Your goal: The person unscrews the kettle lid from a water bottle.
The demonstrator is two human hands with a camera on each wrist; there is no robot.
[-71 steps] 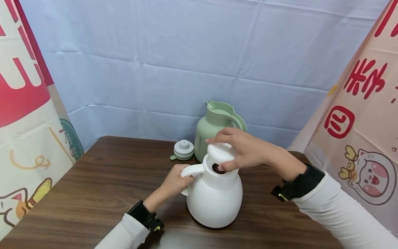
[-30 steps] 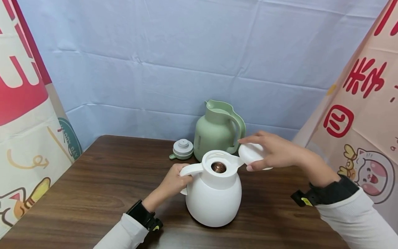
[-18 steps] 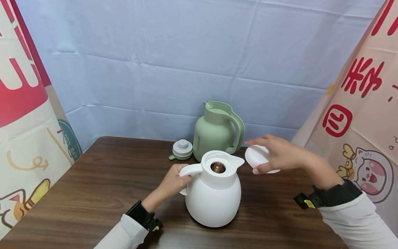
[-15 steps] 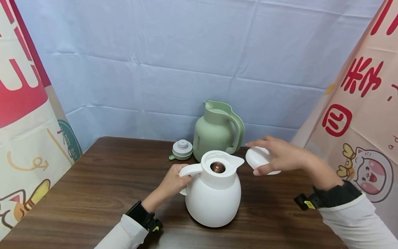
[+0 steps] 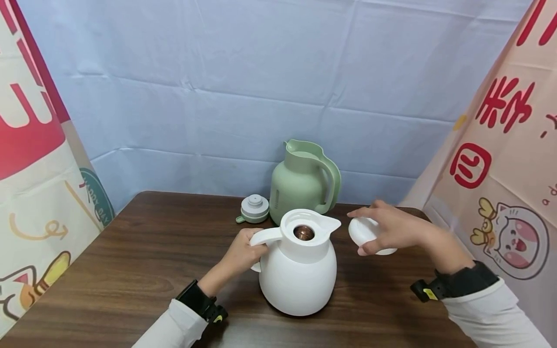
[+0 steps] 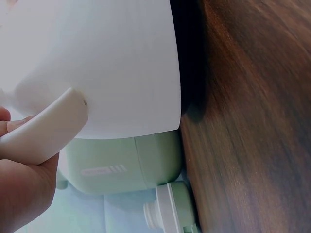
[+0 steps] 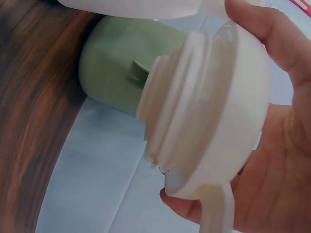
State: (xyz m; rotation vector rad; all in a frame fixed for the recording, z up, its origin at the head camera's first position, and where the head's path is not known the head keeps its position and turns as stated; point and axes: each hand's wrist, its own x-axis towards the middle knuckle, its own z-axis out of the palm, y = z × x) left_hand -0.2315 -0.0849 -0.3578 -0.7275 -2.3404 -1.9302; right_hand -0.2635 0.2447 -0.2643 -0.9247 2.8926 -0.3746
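Note:
A white thermos jug (image 5: 298, 280) stands upright on the wooden table, its round mouth uncovered and a copper-coloured inside showing. My left hand (image 5: 241, 252) grips its handle (image 6: 48, 128), fingers curled round it. To the right of the spout, my right hand (image 5: 393, 229) holds the white lid (image 5: 364, 233) between thumb and fingers, above the table. Threaded rings on the lid's underside and a tab at its edge show in the right wrist view, where the lid (image 7: 228, 107) covers part of the palm.
Behind the white jug stands a green thermos jug (image 5: 300, 186), also without its lid. A grey and green lid (image 5: 255, 209) lies left of it on the table (image 5: 143, 270). A pale blue cloth (image 5: 217, 96) hangs behind the table, with printed cloths at both sides.
My right hand has lifted the white lid off the jug and carried it to the right, then slightly lower. My left hand has stayed on the handle.

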